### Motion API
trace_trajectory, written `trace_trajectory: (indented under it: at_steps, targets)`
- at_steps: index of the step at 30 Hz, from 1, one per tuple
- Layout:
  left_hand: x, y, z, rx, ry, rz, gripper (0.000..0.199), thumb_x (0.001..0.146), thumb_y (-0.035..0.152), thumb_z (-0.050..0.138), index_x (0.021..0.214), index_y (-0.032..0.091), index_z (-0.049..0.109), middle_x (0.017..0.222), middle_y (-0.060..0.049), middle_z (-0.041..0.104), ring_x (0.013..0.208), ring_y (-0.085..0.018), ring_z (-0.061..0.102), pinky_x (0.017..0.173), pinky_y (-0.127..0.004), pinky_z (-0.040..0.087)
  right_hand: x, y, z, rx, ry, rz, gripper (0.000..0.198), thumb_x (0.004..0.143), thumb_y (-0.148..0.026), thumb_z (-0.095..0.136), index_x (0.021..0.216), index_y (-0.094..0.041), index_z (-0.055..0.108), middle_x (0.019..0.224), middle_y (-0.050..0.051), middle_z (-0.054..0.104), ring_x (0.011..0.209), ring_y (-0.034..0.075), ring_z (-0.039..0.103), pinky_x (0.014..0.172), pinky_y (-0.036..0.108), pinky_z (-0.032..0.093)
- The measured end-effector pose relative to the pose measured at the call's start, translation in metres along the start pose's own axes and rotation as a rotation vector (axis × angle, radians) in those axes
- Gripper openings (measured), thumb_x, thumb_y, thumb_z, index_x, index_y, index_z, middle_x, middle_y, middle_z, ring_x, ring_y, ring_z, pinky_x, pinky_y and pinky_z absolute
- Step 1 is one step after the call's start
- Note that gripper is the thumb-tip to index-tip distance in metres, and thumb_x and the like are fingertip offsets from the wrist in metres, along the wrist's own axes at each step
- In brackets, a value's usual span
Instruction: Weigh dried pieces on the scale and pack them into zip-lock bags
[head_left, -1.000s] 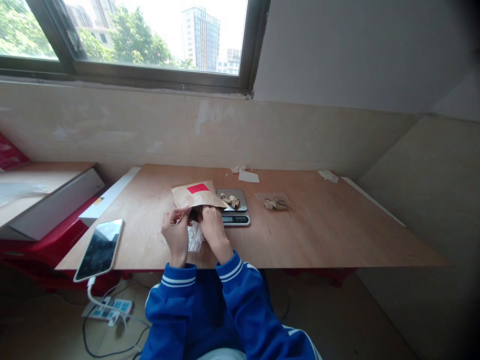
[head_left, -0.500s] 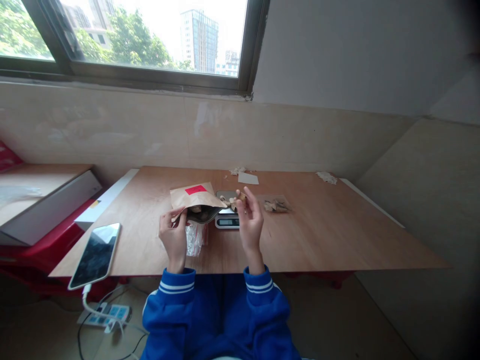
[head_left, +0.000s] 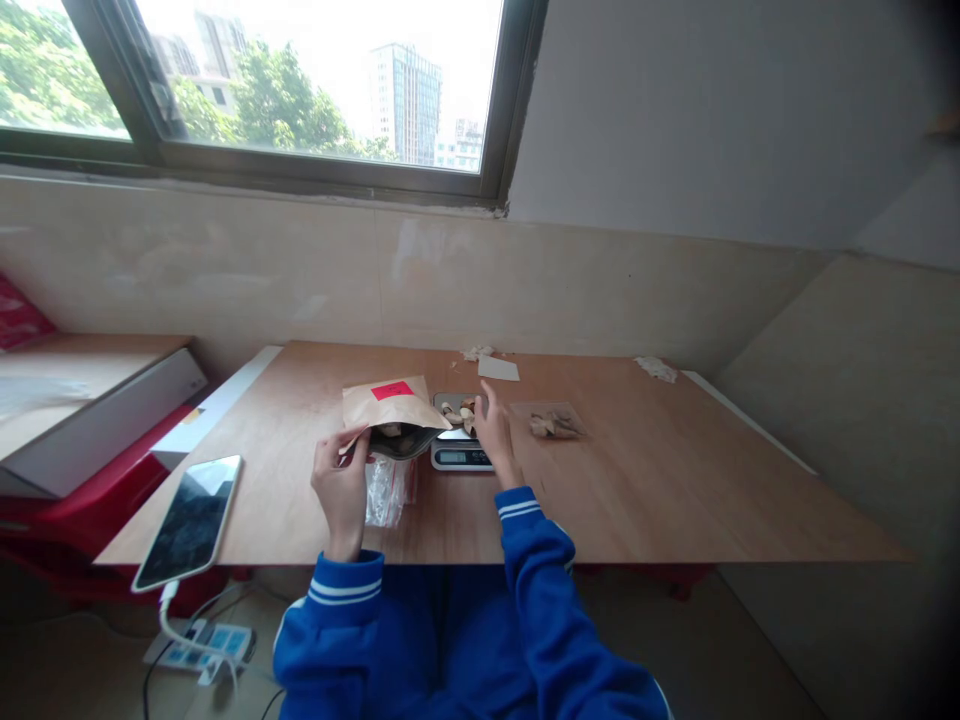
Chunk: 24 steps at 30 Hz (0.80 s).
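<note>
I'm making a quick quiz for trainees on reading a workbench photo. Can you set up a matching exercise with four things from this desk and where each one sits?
Things
1. kraft paper bag
2. phone
3. digital scale
4. white card

Places
A. far side of the table, near the wall
B. at the table's left front corner, on a cable
C. held open at its mouth by the left hand
D. under the right hand, carrying pale pieces

Pairs: 1-C, 2-B, 3-D, 4-A
</note>
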<state>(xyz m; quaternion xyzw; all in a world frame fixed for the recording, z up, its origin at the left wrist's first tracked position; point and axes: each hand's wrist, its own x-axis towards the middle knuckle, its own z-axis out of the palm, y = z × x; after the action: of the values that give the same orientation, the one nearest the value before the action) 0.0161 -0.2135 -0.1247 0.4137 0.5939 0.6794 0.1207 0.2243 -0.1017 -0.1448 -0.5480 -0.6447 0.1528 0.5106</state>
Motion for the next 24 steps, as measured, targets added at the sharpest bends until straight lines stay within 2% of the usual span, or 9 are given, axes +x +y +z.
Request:
trace_trajectory:
  at_steps: [2,3,4,7,9,11,16,19,24]
  targets:
    - [-0.001,0.000,0.001,0.004,-0.006,0.009,0.025,0.080,0.041,0.065,0.092,0.019,0.070,0.086,-0.002,0.063,0.066,-0.012,0.062,0.061,-0.025,0.052,-0.026,-0.025,-0.002,0.068,0.208,-0.113,0.037,0.094,-0.024,0.035,0.125,-0.014,0.053,0.125,0.017,0.059,0.120,0.022,0.054,0.103,0.042,0.042]
    - [-0.001,0.000,0.001,0.002,-0.008,0.011,0.025,0.080,0.041,0.064,0.091,0.019,0.070,0.085,-0.002,0.063,0.066,-0.013,0.062,0.060,-0.025,0.052,-0.041,-0.040,-0.003,0.103,0.245,-0.156,0.034,0.094,-0.022,0.034,0.120,-0.016,0.055,0.119,0.015,0.061,0.116,0.022,0.055,0.101,0.042,0.043]
    - [-0.001,-0.001,0.002,0.002,-0.008,0.012,0.025,0.081,0.041,0.064,0.091,0.020,0.070,0.084,-0.002,0.063,0.065,-0.013,0.062,0.060,-0.026,0.052,-0.055,-0.054,-0.003,0.131,0.204,-0.223,0.032,0.094,-0.020,0.033,0.115,-0.019,0.058,0.111,0.012,0.063,0.111,0.021,0.057,0.099,0.041,0.045]
    - [-0.002,-0.001,0.003,0.024,-0.007,0.021,0.024,0.081,0.041,0.064,0.091,0.020,0.070,0.084,-0.001,0.063,0.064,-0.012,0.062,0.059,-0.026,0.052,-0.085,-0.094,0.005,0.122,-0.253,-0.478,0.036,0.091,-0.013,0.034,0.112,-0.023,0.062,0.112,0.008,0.065,0.112,0.018,0.058,0.099,0.035,0.047]
    - [-0.002,-0.002,0.002,0.042,-0.010,0.030,0.023,0.081,0.041,0.063,0.090,0.021,0.069,0.084,-0.001,0.063,0.063,-0.012,0.061,0.060,-0.026,0.051,-0.089,-0.112,0.015,0.043,-0.395,-0.462,0.041,0.090,-0.008,0.033,0.119,-0.017,0.060,0.123,0.010,0.062,0.120,0.018,0.054,0.102,0.032,0.045]
    - [-0.002,-0.002,0.000,0.049,-0.014,0.035,0.024,0.082,0.042,0.062,0.090,0.021,0.069,0.082,-0.001,0.062,0.060,-0.012,0.060,0.059,-0.027,0.051,-0.084,-0.123,0.025,-0.060,-0.456,-0.367,0.042,0.089,-0.006,0.034,0.124,-0.012,0.057,0.127,0.013,0.061,0.122,0.019,0.053,0.101,0.031,0.046]
    - [-0.001,0.000,-0.004,0.048,-0.027,0.026,0.023,0.084,0.041,0.060,0.090,0.021,0.068,0.081,0.000,0.060,0.055,-0.011,0.058,0.057,-0.027,0.049,-0.060,-0.132,0.037,-0.333,-0.579,-0.119,0.031,0.088,-0.005,0.041,0.107,-0.006,0.066,0.100,0.019,0.071,0.095,0.026,0.068,0.082,0.033,0.053]
    - [-0.001,0.000,-0.003,0.036,-0.037,0.022,0.023,0.084,0.042,0.060,0.090,0.021,0.067,0.081,0.000,0.060,0.056,-0.011,0.058,0.058,-0.026,0.049,-0.052,-0.135,0.040,-0.369,-0.608,-0.105,0.028,0.091,-0.010,0.045,0.106,-0.008,0.069,0.097,0.018,0.072,0.089,0.025,0.070,0.079,0.033,0.053]
    - [-0.002,-0.002,-0.001,0.042,-0.034,0.000,0.024,0.084,0.043,0.060,0.090,0.021,0.066,0.079,0.000,0.060,0.058,-0.012,0.058,0.058,-0.026,0.048,-0.045,-0.136,0.051,-0.370,-0.576,-0.119,0.032,0.094,-0.014,0.044,0.118,-0.014,0.065,0.116,0.014,0.068,0.104,0.025,0.064,0.092,0.033,0.049]
